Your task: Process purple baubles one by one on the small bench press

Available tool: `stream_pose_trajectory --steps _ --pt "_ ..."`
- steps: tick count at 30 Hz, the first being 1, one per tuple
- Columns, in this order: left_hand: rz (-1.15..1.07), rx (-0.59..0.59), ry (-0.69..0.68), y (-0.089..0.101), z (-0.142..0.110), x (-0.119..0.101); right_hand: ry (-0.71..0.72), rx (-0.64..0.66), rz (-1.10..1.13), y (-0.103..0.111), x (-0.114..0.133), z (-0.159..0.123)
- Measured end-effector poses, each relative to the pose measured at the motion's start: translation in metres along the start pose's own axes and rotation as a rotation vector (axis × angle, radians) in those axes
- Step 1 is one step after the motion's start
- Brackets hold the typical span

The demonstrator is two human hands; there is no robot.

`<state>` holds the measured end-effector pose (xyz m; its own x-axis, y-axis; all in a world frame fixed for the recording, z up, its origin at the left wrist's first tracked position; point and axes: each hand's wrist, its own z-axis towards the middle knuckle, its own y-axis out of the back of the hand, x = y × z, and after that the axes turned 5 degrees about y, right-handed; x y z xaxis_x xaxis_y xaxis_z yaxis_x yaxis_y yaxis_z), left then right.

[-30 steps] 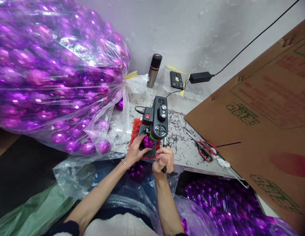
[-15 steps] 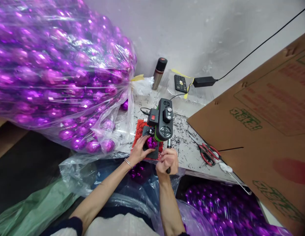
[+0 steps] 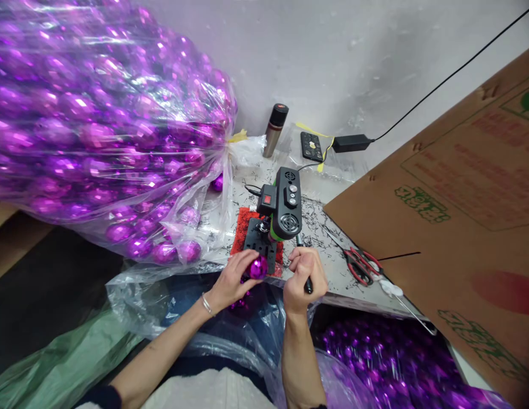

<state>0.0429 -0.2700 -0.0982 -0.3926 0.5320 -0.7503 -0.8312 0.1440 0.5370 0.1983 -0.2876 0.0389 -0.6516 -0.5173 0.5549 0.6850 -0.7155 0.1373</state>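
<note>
My left hand (image 3: 235, 278) is closed on a shiny purple ball (image 3: 258, 267), held at the near edge of the table just in front of the small black press machine (image 3: 283, 205). That machine stands on a black base plate (image 3: 257, 241) over a red mat (image 3: 241, 228). My right hand (image 3: 304, 272) is wrapped round the machine's black lever handle (image 3: 307, 283), to the right of the ball.
A huge clear bag of purple balls (image 3: 98, 136) fills the left. More purple balls (image 3: 375, 358) lie in plastic at lower right. A big cardboard sheet (image 3: 452, 216) leans on the right. Red scissors (image 3: 361, 265), a thermos (image 3: 274, 130), a phone (image 3: 311, 146) and a power adapter (image 3: 350, 143) sit on the table, amid black scraps.
My left hand has drawn the purple ball out from under the machine toward me, off the base plate. My right hand stays on the lever, which has shifted slightly right.
</note>
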Motion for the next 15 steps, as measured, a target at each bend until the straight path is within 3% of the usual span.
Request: stream_pose_trajectory --steps 3,6,9,12,15 --pt "0.036 0.143 -0.116 0.014 -0.026 -0.006 0.018 0.01 0.004 0.001 -0.003 -0.008" --pt "0.018 0.089 -0.016 0.028 -0.013 -0.006 0.023 0.002 -0.007 -0.001 -0.005 -0.011" --pt "0.07 -0.132 0.215 0.053 0.049 0.008 0.034 -0.01 -0.001 -0.002 -0.005 -0.011" --pt "0.146 -0.236 0.35 0.084 0.134 0.033 0.039 -0.014 0.007 -0.003 -0.005 -0.012" --pt "0.416 -0.139 0.739 0.106 0.202 0.05 0.034 -0.003 -0.013 -0.002 -0.006 -0.014"
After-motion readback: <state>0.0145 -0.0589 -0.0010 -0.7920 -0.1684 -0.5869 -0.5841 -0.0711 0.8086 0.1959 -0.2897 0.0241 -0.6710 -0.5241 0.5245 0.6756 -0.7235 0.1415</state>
